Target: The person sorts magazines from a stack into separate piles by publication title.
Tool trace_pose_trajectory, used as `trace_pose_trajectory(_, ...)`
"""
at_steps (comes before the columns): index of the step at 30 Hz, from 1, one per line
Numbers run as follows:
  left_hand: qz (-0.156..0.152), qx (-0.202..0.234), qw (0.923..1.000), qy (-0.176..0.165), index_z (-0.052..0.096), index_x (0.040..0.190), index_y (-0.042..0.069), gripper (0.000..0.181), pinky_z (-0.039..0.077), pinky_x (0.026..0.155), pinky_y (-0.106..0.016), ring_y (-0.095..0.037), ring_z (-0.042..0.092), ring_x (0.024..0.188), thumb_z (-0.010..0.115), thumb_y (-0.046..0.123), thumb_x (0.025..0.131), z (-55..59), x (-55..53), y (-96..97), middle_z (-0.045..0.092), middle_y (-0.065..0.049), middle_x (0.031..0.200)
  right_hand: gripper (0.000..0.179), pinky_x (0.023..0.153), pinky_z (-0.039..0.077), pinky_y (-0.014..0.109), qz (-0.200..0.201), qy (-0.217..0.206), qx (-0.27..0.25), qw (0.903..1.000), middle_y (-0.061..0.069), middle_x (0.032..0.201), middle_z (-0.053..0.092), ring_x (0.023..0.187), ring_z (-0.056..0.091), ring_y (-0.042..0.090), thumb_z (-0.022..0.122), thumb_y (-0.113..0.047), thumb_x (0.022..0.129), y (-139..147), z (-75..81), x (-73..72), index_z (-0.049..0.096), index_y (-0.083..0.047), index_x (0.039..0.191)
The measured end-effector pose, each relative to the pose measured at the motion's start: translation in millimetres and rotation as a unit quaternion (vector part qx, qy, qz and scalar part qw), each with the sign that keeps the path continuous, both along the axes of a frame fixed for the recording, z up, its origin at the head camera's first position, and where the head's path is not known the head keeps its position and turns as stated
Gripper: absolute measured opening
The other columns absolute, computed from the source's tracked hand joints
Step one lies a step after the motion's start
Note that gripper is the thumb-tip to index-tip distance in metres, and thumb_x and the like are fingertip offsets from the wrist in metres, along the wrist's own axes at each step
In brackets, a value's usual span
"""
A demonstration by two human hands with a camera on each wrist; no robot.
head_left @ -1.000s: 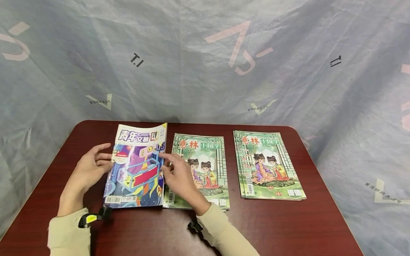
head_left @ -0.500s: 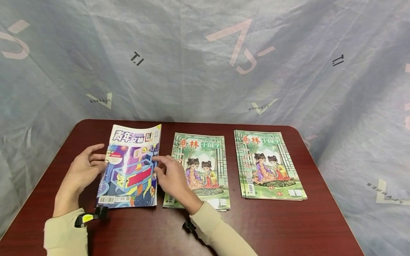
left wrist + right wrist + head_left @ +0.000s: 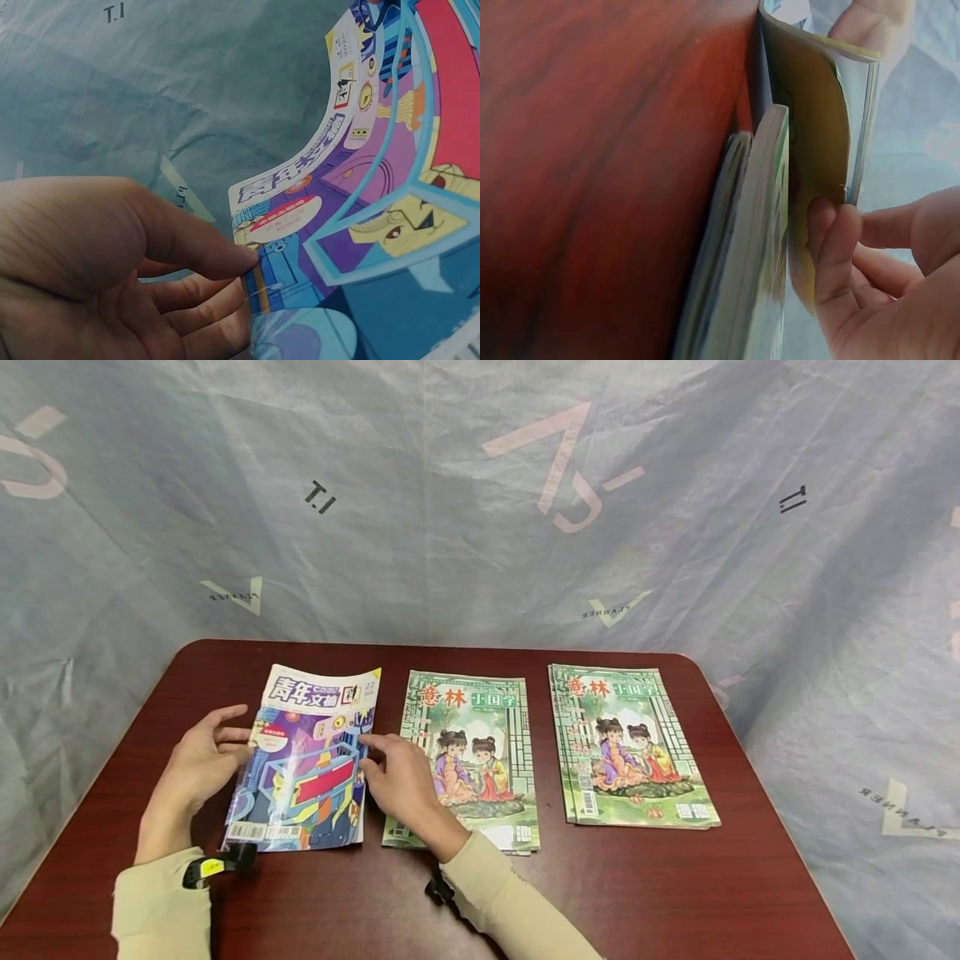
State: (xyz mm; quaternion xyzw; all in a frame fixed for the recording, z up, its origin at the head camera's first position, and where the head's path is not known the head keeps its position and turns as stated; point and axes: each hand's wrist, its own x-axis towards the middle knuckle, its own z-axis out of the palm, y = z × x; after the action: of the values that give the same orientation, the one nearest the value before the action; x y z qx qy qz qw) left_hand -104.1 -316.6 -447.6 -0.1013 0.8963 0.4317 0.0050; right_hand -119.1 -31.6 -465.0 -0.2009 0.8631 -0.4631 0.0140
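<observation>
Both hands hold a magazine (image 3: 303, 777) with a purple and blue cover and a white title band, at the left part of the table in the head view. My left hand (image 3: 193, 764) grips its left edge; the left wrist view shows the thumb (image 3: 217, 255) against the cover's edge and the cover bowed. At the opposite edge my right hand (image 3: 408, 781) pinches the pages between thumb and fingers. In the right wrist view the magazine (image 3: 810, 105) is bent, above a stack of magazines (image 3: 754, 247). Its underside is hidden from the head view.
A stack of green magazines (image 3: 483, 760) lies mid-table, partly under the right forearm. Further right is another green stack (image 3: 633, 752), slightly fanned. The dark red table (image 3: 637, 893) has a grey printed cloth (image 3: 450, 527) hanging behind it.
Both hands have moved left with the magazine, away from the middle stack. In the last half second its top edge has dropped a little toward me.
</observation>
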Motion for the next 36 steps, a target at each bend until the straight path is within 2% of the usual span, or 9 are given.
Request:
trace_pose_trajectory(4, 0.005, -0.001, 1.0000, -0.008, 0.033, 0.165, -0.013, 0.071, 0.053, 0.068, -0.014, -0.048, 0.068, 0.113, 0.065, -0.006, 0.103, -5.3, -0.4, -1.1, 0.059, -0.044, 0.140, 0.035, 0.057, 0.040, 0.020, 0.012, -0.013, 0.018, 0.9997, 0.016, 0.130, 0.077, 0.053, 0.045, -0.001, 0.071, -0.007, 0.107, 0, -2.3, -0.1, 0.076, -0.005, 0.142)
trace_pose_trajectory(9, 0.010, -0.003, 0.9998, -0.014, 0.032, 0.165, -0.015, 0.069, 0.051, 0.067, -0.014, -0.052, 0.068, 0.116, 0.064, -0.005, 0.104, -10.8, -0.8, -2.0, 0.058, -0.045, 0.140, 0.037, 0.069, 0.045, 0.023, 0.017, -0.024, 0.043, 0.9987, 0.015, 0.138, 0.076, 0.053, 0.048, 0.007, 0.072, -0.012, 0.107, 1, -5.5, -1.8, 0.075, -0.007, 0.144)
trace_pose_trajectory(12, 0.014, -0.007, 0.9998, -0.015, 0.033, 0.164, -0.015, 0.069, 0.051, 0.066, -0.013, -0.053, 0.068, 0.117, 0.063, -0.005, 0.104, -13.3, -1.0, -2.7, 0.059, -0.045, 0.140, 0.039, 0.078, 0.050, 0.027, 0.014, -0.023, 0.045, 0.9986, 0.013, 0.138, 0.076, 0.074, 0.063, 0.010, 0.075, -0.016, 0.105, 1, -13.4, -5.2, 0.075, -0.008, 0.144)
trace_pose_trajectory(16, 0.017, -0.011, 0.9996, -0.018, 0.033, 0.164, -0.015, 0.068, 0.050, 0.066, -0.014, -0.055, 0.068, 0.118, 0.063, -0.004, 0.104, -16.5, -1.6, -4.2, 0.059, -0.045, 0.140, 0.045, 0.082, 0.053, 0.029, 0.012, -0.019, 0.048, 0.9986, 0.008, 0.133, 0.078, 0.099, 0.067, 0.010, 0.078, -0.023, 0.103, 0, -31.5, -12.2, 0.074, -0.012, 0.146)
trace_pose_trajectory(22, 0.011, -0.021, 0.9993, -0.028, 0.032, 0.164, -0.015, 0.068, 0.051, 0.069, -0.018, -0.056, 0.067, 0.119, 0.064, 0.001, 0.107, -18.4, -2.1, -5.9, 0.058, -0.045, 0.141, 0.049, 0.075, 0.053, 0.027, 0.017, -0.020, 0.054, 0.9982, 0.004, 0.122, 0.080, 0.087, 0.064, 0.008, 0.077, -0.029, 0.104, -2, -46.8, -18.2, 0.071, -0.015, 0.150)
trace_pose_trajectory(29, -0.002, -0.020, 0.9990, -0.041, 0.029, 0.165, -0.017, 0.067, 0.053, 0.072, -0.023, -0.049, 0.070, 0.109, 0.058, 0.014, 0.113, -16.4, -1.7, -7.4, 0.057, -0.046, 0.141, 0.057, 0.067, 0.050, 0.023, 0.016, -0.030, 0.063, 0.9974, 0.000, 0.119, 0.080, 0.080, 0.062, 0.003, 0.079, -0.032, 0.103, -3, -65.9, -26.1, 0.065, -0.019, 0.156)
trace_pose_trajectory(32, -0.009, -0.015, 0.9986, -0.049, 0.027, 0.165, -0.017, 0.068, 0.055, 0.074, -0.024, -0.045, 0.071, 0.107, 0.057, 0.018, 0.115, -14.8, -1.4, -7.7, 0.056, -0.046, 0.142, 0.059, 0.065, 0.049, 0.023, 0.019, -0.031, 0.063, 0.9974, 0.000, 0.118, 0.080, 0.075, 0.061, 0.001, 0.080, -0.033, 0.103, -3, -69.3, -28.4, 0.063, -0.021, 0.158)
trace_pose_trajectory(36, -0.018, -0.009, 0.9977, -0.064, 0.025, 0.166, -0.017, 0.070, 0.059, 0.078, -0.029, -0.043, 0.071, 0.106, 0.055, 0.022, 0.116, -11.0, -1.4, -6.9, 0.054, -0.047, 0.144, 0.060, 0.058, 0.048, 0.024, 0.025, -0.043, 0.056, 0.9972, 0.000, 0.122, 0.080, 0.057, 0.056, 0.003, 0.078, -0.034, 0.104, -1, -69.3, -29.3, 0.061, -0.024, 0.160)
